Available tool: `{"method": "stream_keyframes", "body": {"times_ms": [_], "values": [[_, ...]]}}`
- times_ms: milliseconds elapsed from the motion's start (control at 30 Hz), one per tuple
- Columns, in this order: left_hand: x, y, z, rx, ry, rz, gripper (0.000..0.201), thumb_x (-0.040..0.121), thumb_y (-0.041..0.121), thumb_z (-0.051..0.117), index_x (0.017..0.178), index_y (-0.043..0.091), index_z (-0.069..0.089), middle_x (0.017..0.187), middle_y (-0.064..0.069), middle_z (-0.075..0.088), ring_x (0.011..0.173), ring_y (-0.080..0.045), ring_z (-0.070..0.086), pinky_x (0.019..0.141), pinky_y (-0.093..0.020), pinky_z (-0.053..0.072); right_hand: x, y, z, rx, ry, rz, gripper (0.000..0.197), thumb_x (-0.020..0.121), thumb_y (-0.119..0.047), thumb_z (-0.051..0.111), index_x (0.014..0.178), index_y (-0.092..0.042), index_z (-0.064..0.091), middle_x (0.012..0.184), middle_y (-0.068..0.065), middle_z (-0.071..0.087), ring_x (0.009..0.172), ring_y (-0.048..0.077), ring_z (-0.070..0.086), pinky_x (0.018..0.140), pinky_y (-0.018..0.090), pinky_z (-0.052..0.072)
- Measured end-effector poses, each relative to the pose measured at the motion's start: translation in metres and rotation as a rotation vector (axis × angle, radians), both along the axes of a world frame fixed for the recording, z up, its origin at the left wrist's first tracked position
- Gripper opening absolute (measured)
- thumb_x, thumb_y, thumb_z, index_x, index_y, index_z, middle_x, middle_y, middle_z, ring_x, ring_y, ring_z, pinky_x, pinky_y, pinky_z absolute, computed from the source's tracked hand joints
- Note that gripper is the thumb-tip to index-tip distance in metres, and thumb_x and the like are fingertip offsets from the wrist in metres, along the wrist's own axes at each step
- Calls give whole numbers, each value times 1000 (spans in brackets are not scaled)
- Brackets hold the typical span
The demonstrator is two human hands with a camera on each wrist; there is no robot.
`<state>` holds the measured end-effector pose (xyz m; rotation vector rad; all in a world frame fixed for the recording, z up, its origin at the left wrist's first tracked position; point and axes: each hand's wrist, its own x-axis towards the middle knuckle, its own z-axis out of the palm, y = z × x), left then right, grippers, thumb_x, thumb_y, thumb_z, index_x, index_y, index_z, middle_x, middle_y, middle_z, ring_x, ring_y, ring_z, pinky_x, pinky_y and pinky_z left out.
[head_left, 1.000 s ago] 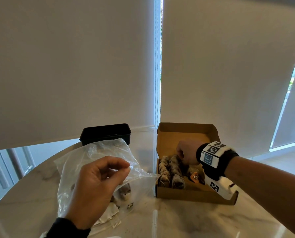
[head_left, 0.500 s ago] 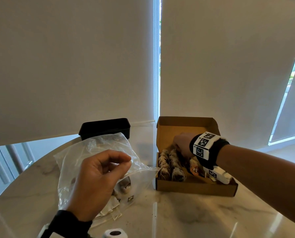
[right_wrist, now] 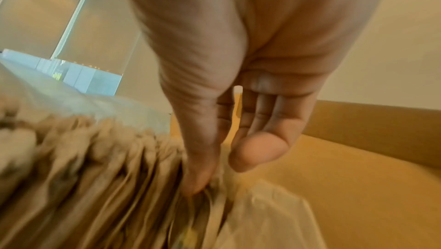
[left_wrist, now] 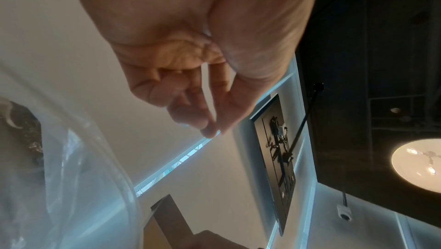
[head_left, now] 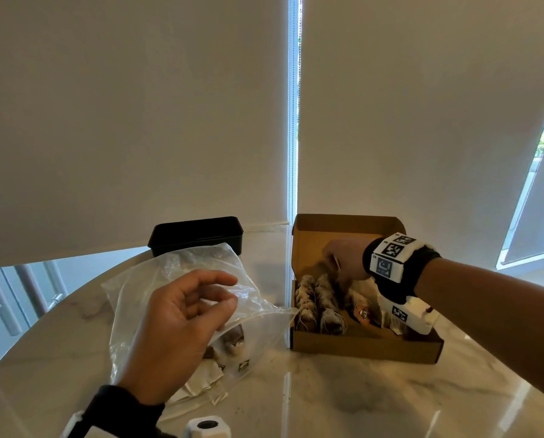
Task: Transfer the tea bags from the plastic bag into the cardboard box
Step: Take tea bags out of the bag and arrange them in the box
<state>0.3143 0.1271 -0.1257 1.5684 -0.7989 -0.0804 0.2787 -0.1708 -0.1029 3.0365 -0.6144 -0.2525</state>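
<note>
A clear plastic bag (head_left: 175,267) lies on the left of the table with a few tea bags (head_left: 229,339) left in its lower part. My left hand (head_left: 232,290) pinches the bag's upper edge between thumb and forefinger and holds its mouth up; the pinch also shows in the left wrist view (left_wrist: 214,130). The open cardboard box (head_left: 359,347) stands to the right with rows of tea bags (head_left: 319,298) inside. My right hand (head_left: 333,257) reaches down into the box's back half. Its thumb (right_wrist: 198,177) presses into the tea bag tops (right_wrist: 95,158) and its fingers are nearly straight.
A black rectangular container (head_left: 194,235) stands behind the plastic bag at the table's far edge. The round marble table (head_left: 359,399) has bare surface in front of the box. White blinds hang close behind.
My right hand has moved from the middle of the box toward its back wall. My left hand keeps its pinch on the bag in the same place.
</note>
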Motion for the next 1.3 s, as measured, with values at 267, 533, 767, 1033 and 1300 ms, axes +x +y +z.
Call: {"method": "stream_keyframes", "body": {"times_ms": [267,533,767,1033,1300], "values": [[12,9,-2,136,110,15,15,82,9,67,88,22,70,77,-7,70,53,-11,55,48,-16,42,-30,39,49,273,-202,74,21,82,-40,71,90,-22,64,81,-1,68,64,11,60,69,30,53],[9,13,-4,300,50,150,12,76,10,73,82,18,67,74,-5,67,67,-12,61,57,-16,45,-47,162,7,569,103,388,24,89,-44,60,106,-27,64,87,-6,67,72,7,62,78,27,55],[13,20,-1,337,54,152,20,68,7,78,80,17,66,84,-5,64,72,-12,58,58,-17,41,-13,172,-21,389,110,354,50,88,-22,64,135,-27,46,106,-4,56,82,11,53,85,30,49],[16,18,-11,535,-135,247,28,71,11,71,67,35,60,95,13,56,70,-9,48,78,-34,49,21,174,-26,249,89,359,63,89,-27,63,145,-26,34,136,5,52,120,24,52,99,34,42],[24,21,-13,512,-156,237,44,87,-4,47,112,27,66,122,4,53,107,-5,48,91,-18,42,31,186,-43,280,115,232,35,87,-40,58,114,-18,62,109,6,65,97,23,60,83,34,48]]}}
